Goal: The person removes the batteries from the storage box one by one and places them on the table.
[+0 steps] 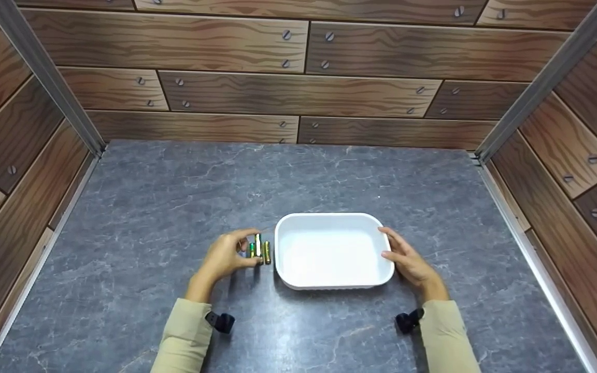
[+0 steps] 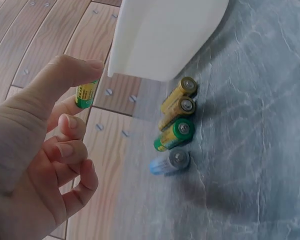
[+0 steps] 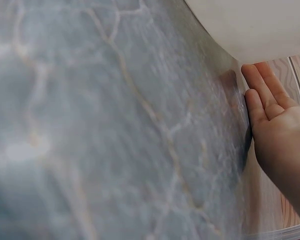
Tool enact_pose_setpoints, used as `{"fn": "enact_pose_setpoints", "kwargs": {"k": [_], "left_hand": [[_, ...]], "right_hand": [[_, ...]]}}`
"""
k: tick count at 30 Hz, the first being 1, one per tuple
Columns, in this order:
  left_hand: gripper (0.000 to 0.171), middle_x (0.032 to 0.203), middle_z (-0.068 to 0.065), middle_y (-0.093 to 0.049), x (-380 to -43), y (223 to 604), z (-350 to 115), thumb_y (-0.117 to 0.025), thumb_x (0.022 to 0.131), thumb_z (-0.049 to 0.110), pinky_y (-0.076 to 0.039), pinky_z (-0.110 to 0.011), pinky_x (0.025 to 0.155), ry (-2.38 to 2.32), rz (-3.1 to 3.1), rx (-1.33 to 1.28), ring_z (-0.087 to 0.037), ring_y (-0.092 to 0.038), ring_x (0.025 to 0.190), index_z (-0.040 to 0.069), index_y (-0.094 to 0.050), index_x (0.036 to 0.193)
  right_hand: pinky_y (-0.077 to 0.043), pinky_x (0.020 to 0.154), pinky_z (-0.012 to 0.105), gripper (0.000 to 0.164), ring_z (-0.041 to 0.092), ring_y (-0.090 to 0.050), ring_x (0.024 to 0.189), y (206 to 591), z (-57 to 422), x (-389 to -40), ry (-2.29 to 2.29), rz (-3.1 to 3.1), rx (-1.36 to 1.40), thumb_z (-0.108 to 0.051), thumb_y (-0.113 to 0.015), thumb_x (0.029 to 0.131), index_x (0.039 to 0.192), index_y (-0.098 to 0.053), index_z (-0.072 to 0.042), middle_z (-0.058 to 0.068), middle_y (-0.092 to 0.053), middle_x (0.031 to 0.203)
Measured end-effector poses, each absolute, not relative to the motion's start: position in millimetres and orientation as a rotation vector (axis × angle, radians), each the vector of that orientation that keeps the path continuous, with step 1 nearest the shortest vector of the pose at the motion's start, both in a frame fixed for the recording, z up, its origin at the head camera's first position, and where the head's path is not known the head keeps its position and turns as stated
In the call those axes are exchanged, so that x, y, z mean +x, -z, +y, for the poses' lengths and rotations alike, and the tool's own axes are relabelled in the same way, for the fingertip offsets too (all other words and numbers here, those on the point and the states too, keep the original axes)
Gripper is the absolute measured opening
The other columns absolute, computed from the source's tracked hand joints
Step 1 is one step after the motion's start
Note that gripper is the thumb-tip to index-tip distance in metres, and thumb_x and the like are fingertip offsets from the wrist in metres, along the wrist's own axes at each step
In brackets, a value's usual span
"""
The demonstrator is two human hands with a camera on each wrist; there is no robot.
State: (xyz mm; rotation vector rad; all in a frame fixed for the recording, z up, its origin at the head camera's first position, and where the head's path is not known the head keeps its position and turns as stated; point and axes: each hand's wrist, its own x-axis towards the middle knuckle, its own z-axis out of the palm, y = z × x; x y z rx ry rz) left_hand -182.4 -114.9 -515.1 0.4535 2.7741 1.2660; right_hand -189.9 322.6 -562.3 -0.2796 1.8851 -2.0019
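Note:
Between the thumb and index finger, my left hand (image 1: 224, 255) pinches a green and yellow battery (image 2: 85, 94), raised above the table. Beneath and beside it, several more batteries stand in a row: two gold ones, the outer one (image 2: 182, 91) closest to the basin, then a green one (image 2: 180, 131) and a pale blue one (image 2: 173, 161). The white basin (image 1: 333, 286) sits right of them, its inside bare. On its right rim my right hand (image 1: 407, 259) holds on, thumb and index finger over the edge. Other fingers lie against the outside, low by the table (image 3: 140, 130).
Wood-patterned panels (image 1: 226, 93) wall the back and both sides of the grey marbled table. Metal posts (image 1: 537, 83) rise at the back corners. A black wrist camera (image 1: 221, 321) sits at the left sleeve and another (image 1: 408, 321) at the right.

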Motion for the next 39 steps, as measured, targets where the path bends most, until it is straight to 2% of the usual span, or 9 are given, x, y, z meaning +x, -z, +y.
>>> {"fn": "enact_pose_setpoints", "kwargs": {"k": [5, 9, 12, 17, 22, 27, 39], "left_hand": [[0.058, 0.078, -0.014, -0.063, -182.0, 518.9, -120.1, -0.082, 0.069, 0.015, -0.036, -0.02, 0.059, -1.247, 2.771, 0.46, -0.01, -0.045, 0.065, 0.008, -0.064, 0.124], [0.06, 0.078, -0.016, -0.063, -183.5, 521.6, -125.1, -0.082, 0.069, 0.013, -0.039, -0.02, 0.059, -1.272, 2.752, 0.433, -0.013, -0.049, 0.065, 0.008, -0.063, 0.125], [0.059, 0.078, -0.016, -0.063, -185.4, 524.3, -129.1, -0.082, 0.068, 0.012, -0.039, -0.02, 0.059, -1.281, 2.751, 0.409, -0.015, -0.051, 0.066, 0.009, -0.064, 0.125], [0.059, 0.074, -0.009, -0.059, -186.6, 531.9, -136.9, -0.081, 0.07, 0.011, -0.037, -0.02, 0.059, -1.24, 2.765, 0.38, -0.008, -0.044, 0.063, 0.01, -0.063, 0.126], [0.058, 0.07, -0.001, -0.054, -183.9, 542.7, -145.5, -0.081, 0.069, 0.009, -0.035, -0.02, 0.059, -1.22, 2.767, 0.313, -0.007, -0.041, 0.062, 0.008, -0.064, 0.124], [0.056, 0.069, -0.002, -0.053, -182.7, 550.4, -150.2, -0.08, 0.069, 0.007, -0.034, -0.02, 0.059, -1.217, 2.76, 0.298, -0.007, -0.04, 0.061, 0.004, -0.064, 0.123], [0.057, 0.067, 0.004, -0.048, -183.8, 557.1, -154.9, -0.079, 0.066, 0.008, -0.031, -0.024, 0.056, -1.085, 2.792, 0.209, -0.01, -0.04, 0.06, 0.012, -0.066, 0.121]], "right_hand": [[-0.046, 0.095, 0.019, 0.056, -0.006, -0.05, 0.119, 562.3, 322.8, -188.0, 1.99, 1.894, -0.26, -0.004, -0.054, 0.093, 0.143, -0.037, -0.023, -0.023, -0.045, 0.133], [-0.046, 0.095, 0.019, 0.057, -0.006, -0.049, 0.119, 562.4, 322.7, -187.6, 1.995, 1.895, -0.243, -0.004, -0.054, 0.093, 0.144, -0.036, -0.021, -0.023, -0.044, 0.133], [-0.045, 0.096, 0.019, 0.056, -0.006, -0.049, 0.119, 561.9, 322.7, -187.9, 1.999, 1.893, -0.25, -0.004, -0.054, 0.093, 0.143, -0.037, -0.024, -0.024, -0.044, 0.132], [-0.046, 0.095, 0.019, 0.055, -0.007, -0.049, 0.119, 562.1, 323.8, -187.5, 2.022, 1.873, -0.283, -0.003, -0.053, 0.094, 0.14, -0.04, -0.029, -0.025, -0.044, 0.132], [-0.045, 0.097, 0.02, 0.055, -0.006, -0.049, 0.12, 563.5, 323.7, -186.3, 2.026, 1.862, -0.283, -0.003, -0.054, 0.094, 0.142, -0.039, -0.026, -0.022, -0.044, 0.133], [-0.045, 0.097, 0.019, 0.056, -0.006, -0.048, 0.12, 563.9, 323.9, -185.8, 2.02, 1.87, -0.274, -0.004, -0.055, 0.094, 0.143, -0.038, -0.025, -0.022, -0.042, 0.134], [-0.045, 0.096, 0.018, 0.055, -0.006, -0.05, 0.119, 565.0, 324.9, -182.8, 2.042, 1.833, -0.356, 0.0, -0.051, 0.094, 0.139, -0.041, -0.029, -0.024, -0.049, 0.133]]}}
